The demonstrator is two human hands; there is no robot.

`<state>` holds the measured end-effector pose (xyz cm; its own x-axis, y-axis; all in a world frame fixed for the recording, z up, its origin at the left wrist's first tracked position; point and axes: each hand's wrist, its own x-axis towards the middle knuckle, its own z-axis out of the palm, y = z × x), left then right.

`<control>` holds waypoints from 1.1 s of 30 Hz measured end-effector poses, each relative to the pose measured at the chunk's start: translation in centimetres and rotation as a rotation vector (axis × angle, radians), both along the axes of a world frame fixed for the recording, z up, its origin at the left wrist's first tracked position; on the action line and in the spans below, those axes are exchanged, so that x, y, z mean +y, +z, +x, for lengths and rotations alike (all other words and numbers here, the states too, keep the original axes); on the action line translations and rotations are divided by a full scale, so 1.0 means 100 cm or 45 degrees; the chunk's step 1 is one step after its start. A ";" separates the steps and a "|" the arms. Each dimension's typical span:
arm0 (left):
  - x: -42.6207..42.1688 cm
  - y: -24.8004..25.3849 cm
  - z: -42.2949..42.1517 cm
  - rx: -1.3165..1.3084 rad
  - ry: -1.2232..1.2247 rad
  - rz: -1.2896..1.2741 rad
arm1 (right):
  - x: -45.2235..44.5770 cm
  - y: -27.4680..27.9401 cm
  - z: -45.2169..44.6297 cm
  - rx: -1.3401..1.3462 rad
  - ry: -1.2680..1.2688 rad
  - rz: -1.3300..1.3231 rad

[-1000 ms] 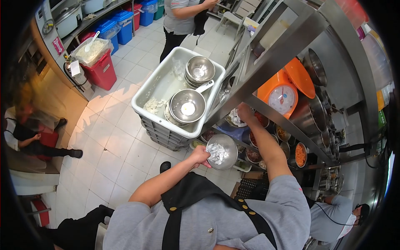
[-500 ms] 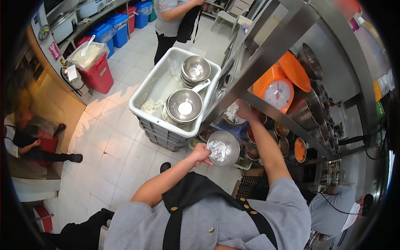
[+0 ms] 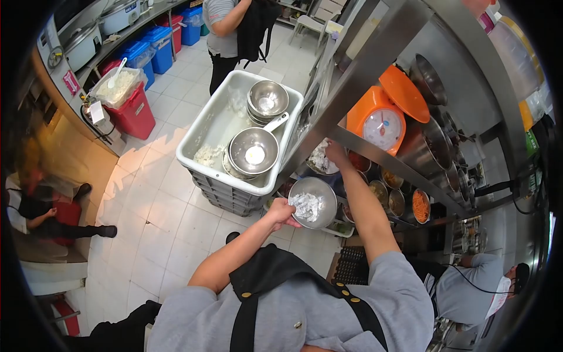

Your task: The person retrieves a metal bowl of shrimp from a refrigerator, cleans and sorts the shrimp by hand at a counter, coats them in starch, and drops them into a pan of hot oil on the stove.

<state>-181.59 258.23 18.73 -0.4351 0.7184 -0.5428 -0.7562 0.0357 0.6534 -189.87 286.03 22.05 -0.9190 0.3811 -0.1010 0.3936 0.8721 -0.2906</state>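
My left hand (image 3: 281,213) is closed on the rim of a metal bowl (image 3: 328,218), held tilted in front of my chest. White, shiny food (image 3: 306,206) lies inside it. Reaching under the shelf frame, my right hand (image 3: 336,154) is at a container of white shredded or chopped food (image 3: 320,159); its fingers are mostly hidden there. Around my right forearm stand several round tubs of ingredients, among them one of orange shreds (image 3: 420,205).
A grey-white crate (image 3: 186,138) holds stacked metal bowls (image 3: 268,97) and a handled metal pan (image 3: 253,151). An orange scale (image 3: 384,126) stands on the steel shelf (image 3: 346,94) at right. Another person (image 3: 223,35) stands beyond the crate; red bin (image 3: 134,114) at left.
The view has shifted slightly. My left hand still holds the bowl, and my right hand stays at the white food. The person beyond the crate shows more of a black bag-like item.
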 end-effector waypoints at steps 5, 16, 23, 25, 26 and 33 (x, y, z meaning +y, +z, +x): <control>0.000 -0.008 -0.006 -0.026 0.062 0.037 | 0.032 0.013 0.012 -0.161 0.170 0.729; 0.006 0.007 0.001 -0.060 0.034 -0.012 | -0.021 -0.010 0.009 0.286 0.409 -0.397; -0.007 0.006 0.005 -0.040 0.054 0.060 | 0.031 -0.007 -0.022 -0.111 0.471 0.459; -0.012 0.003 0.004 -0.040 0.077 0.049 | 0.025 0.012 -0.023 -0.058 0.462 0.374; -0.013 0.000 0.004 -0.043 0.083 0.031 | 0.021 0.016 -0.023 -0.012 0.436 0.281; -0.015 -0.003 0.009 -0.025 0.092 -0.069 | 0.016 -0.045 -0.063 0.069 0.332 0.353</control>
